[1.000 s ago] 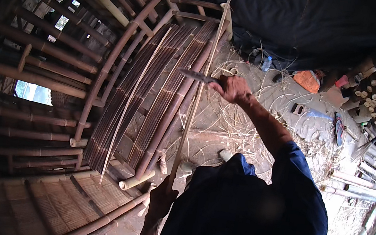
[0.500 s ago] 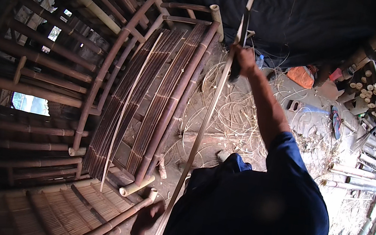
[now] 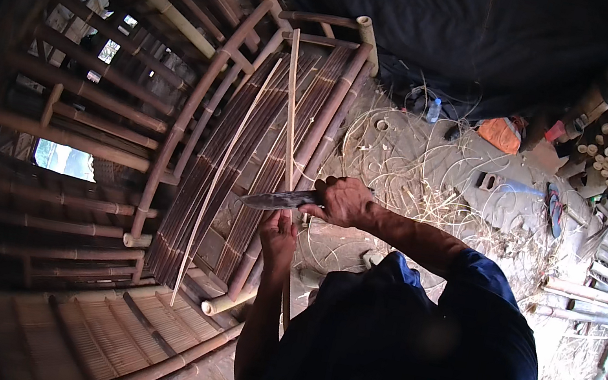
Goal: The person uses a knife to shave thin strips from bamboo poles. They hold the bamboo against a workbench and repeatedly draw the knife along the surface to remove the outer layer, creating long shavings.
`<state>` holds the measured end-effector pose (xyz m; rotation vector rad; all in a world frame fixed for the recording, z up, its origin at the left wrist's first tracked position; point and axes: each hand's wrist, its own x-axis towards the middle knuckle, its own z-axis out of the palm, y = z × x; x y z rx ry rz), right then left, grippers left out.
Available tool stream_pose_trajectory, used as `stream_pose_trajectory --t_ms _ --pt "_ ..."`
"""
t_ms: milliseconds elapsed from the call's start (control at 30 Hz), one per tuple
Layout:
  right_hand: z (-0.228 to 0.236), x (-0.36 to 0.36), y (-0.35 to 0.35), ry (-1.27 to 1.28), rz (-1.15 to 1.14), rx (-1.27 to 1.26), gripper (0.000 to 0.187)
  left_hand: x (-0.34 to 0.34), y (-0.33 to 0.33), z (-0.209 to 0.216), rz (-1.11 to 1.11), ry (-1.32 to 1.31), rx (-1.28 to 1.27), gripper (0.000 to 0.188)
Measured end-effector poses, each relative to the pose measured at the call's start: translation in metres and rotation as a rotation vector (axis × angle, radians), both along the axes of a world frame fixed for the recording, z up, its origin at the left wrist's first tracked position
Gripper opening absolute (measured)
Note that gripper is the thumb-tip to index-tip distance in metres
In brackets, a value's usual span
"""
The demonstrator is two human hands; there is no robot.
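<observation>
My right hand (image 3: 348,202) is wrapped round the handle of a large knife (image 3: 271,199), its broad blade pointing left. A long pale bamboo strip (image 3: 291,112) passes by the blade; its upper part lies over the bench and its lower part runs down beside my body. Just below the blade, my left hand (image 3: 278,235) is closed on the strip, thumb and fingers near the cutting edge. Whether the blade has entered the strip cannot be told. To the left stands a dark bamboo bench (image 3: 321,145) with a slatted seat, and another thin bamboo strip (image 3: 229,158) lies along it.
Curly shavings (image 3: 426,170) litter the floor. A handsaw (image 3: 508,184), a flip-flop (image 3: 553,210), an orange bag (image 3: 500,134) and a plastic bottle (image 3: 434,111) lie beyond my right arm. Bamboo poles (image 3: 595,309) are piled at the right. A dark cloth (image 3: 454,47) hangs at the back.
My right hand has come back from far ahead with the knife, which now points left. My left hand has risen onto the strip. The strip's upper end has swung left over the bench.
</observation>
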<state>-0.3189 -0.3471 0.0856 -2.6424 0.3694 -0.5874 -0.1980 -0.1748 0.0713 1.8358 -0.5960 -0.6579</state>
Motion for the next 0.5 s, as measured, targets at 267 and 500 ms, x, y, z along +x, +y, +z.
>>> stream_pose_trajectory --t_ms 267,500 --pt "-0.042 0.028 -0.148 -0.058 -0.704 -0.873 0.055 -0.040 0.064 0.035 -0.178 -0.270 0.252 0.019" --pt "-0.007 0.012 -0.083 -0.348 -0.251 -0.624 0.067 -0.038 0.090 0.070 -0.233 -0.226 0.147 0.021"
